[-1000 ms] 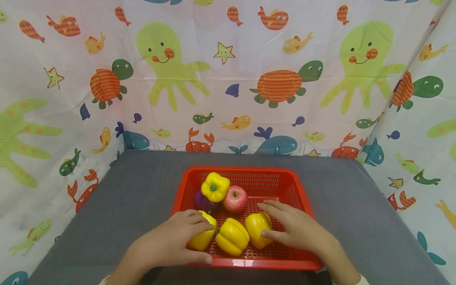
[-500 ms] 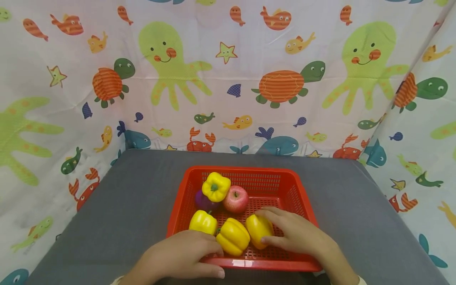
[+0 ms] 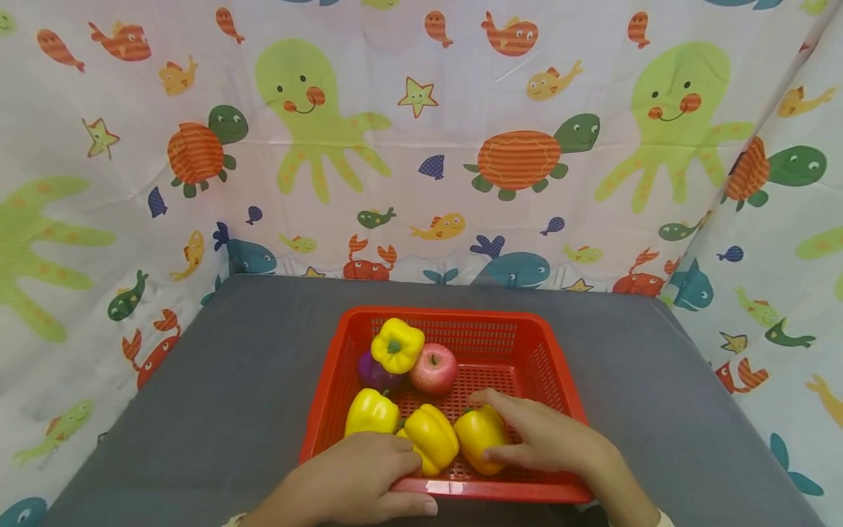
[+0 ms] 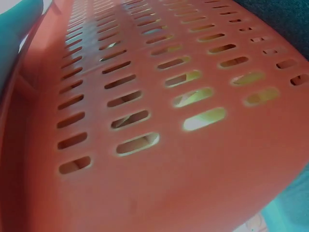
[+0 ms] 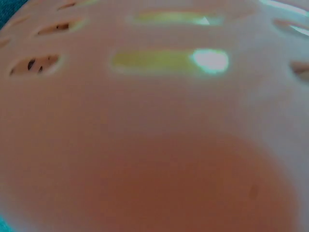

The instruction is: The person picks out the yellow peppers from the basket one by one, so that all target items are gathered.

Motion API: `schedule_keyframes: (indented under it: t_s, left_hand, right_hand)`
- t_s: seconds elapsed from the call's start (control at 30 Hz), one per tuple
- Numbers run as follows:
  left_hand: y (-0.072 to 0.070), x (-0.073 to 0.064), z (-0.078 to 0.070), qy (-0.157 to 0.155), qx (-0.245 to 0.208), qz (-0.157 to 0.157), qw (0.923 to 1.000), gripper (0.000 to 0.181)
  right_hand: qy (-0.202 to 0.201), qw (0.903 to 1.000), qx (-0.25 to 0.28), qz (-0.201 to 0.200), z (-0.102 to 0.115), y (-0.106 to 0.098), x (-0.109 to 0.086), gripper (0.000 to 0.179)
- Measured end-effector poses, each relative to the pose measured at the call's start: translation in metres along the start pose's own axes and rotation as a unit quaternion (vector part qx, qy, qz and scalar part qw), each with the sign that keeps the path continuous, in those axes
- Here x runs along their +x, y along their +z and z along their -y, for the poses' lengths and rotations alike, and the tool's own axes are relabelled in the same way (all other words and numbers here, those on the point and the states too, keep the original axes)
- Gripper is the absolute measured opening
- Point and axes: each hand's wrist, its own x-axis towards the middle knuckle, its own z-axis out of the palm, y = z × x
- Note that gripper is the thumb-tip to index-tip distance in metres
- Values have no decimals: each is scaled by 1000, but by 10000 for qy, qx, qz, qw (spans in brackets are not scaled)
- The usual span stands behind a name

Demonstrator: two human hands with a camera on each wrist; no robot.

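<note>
In the head view, my right hand (image 3: 546, 435) grips a yellow bell pepper (image 3: 479, 443) at the front right inside a red plastic basket (image 3: 560, 366), thumb on its near side. Over the basket's front rim lies my left hand (image 3: 358, 468), its thumb outside; its other fingertips are hidden beside the middle yellow pepper (image 3: 431, 439). Just beyond that hand sits another yellow pepper (image 3: 370, 413). Both wrist views show mainly the slotted basket wall (image 4: 159, 169), with yellow behind some slots; the right one (image 5: 145, 106) is blurred.
Toward the basket's back left, one more yellow pepper (image 3: 397, 345) rests on a purple item (image 3: 377, 373) beside a pinkish-red apple (image 3: 435, 369). A grey cloth (image 3: 217, 410) covers the table. Curtains (image 3: 408, 146) printed with sea animals surround it.
My left hand has moved from the left pepper to the front rim, then slid right along it. Under my right hand, the right pepper has turned and shifted slightly toward the front.
</note>
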Motion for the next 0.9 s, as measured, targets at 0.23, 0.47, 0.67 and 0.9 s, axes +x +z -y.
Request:
schedule_keyframes:
  t_s: [0.23, 0.47, 0.67, 0.9]
  left_hand:
    - [2, -2, -3, -33, 28, -294, 9996, 45]
    - [4, -3, -5, -198, 162, -489, 9985, 51]
    - [4, -3, -3, -4, 324, -587, 9978, 48]
    - [3, -2, -2, 18, 444, -606, 9972, 50]
  right_hand:
    - [-3, 9999, 48, 110, -1, 3, -1, 62]
    - [-128, 9996, 186, 179, -1, 3, -1, 56]
    - [-124, 9995, 180, 240, -1, 4, 0, 53]
    - [252, 9994, 67, 239, -1, 2, -3, 53]
